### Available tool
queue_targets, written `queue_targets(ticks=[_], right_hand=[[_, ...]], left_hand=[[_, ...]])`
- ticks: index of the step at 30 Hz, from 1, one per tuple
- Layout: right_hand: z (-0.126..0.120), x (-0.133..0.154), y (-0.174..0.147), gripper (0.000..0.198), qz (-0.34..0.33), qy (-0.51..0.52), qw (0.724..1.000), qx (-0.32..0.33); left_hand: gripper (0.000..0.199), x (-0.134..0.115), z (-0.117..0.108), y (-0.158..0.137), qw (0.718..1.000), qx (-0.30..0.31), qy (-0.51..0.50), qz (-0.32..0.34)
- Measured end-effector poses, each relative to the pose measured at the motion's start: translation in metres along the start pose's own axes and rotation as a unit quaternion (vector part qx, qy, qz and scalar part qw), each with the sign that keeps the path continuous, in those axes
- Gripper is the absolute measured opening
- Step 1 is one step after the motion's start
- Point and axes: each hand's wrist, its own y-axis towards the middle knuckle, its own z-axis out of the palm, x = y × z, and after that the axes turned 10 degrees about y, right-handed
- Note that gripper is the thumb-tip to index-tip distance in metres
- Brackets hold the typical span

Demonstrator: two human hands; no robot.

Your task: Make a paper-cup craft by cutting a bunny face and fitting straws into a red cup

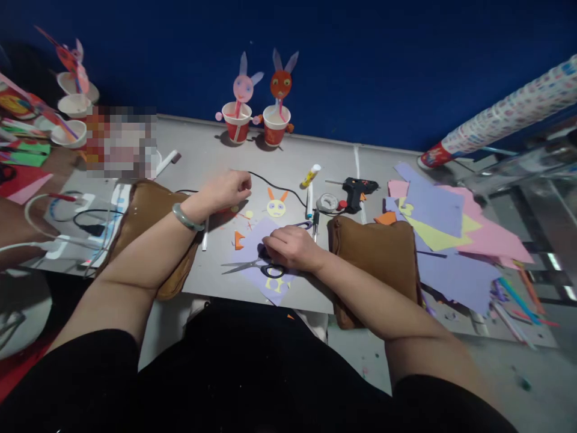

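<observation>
My left hand (229,191), with a pale bangle at the wrist, is above the left middle of the table. Its fingers are curled in and slightly blurred; what they hold, if anything, is hidden. Small yellow and orange paper bits lie below it. My right hand (295,248) is closed over the handle end of black-handled scissors (241,266). The blades point left, a little apart, over a purple sheet (259,240); my fingers hide one loop. Ahead lies a yellow paper face (276,208) with orange ears. An orange scrap (238,241) lies left of the scissors.
Brown cushions (376,255) flank the work area. A black glue gun (357,191), a tape roll (327,202) and markers (311,175) lie ahead right. Two rabbit-faced cups (277,125) stand by the wall. Coloured paper sheets (451,270) are piled right; power strips (67,246) lie left.
</observation>
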Motion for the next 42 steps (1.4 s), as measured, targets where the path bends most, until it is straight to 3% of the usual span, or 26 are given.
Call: queue_targets(ticks=[8, 16, 36, 38, 42], right_hand=[[-0.001, 0.000, 0.001, 0.021, 0.020, 0.033, 0.999, -0.028], [0.001, 0.001, -0.002, 0.019, 0.030, 0.052, 0.998, -0.014], [0.003, 0.005, 0.000, 0.017, 0.050, 0.092, 0.994, -0.004], [0.005, 0.005, -0.002, 0.030, 0.059, 0.126, 0.990, 0.020], [0.010, 0.005, -0.007, 0.080, 0.091, 0.192, 0.973, 0.094]], left_hand=[[0.021, 0.008, 0.007, 0.002, 0.997, 0.030, -0.045, 0.054], [0.022, 0.007, 0.017, 0.001, 0.985, 0.075, 0.006, 0.153], [0.021, 0.007, 0.017, 0.002, 0.987, 0.079, 0.010, 0.141], [0.021, 0.007, 0.017, 0.002, 0.987, 0.078, 0.017, 0.142], [0.022, 0.007, 0.015, 0.003, 0.987, 0.081, 0.020, 0.137]])
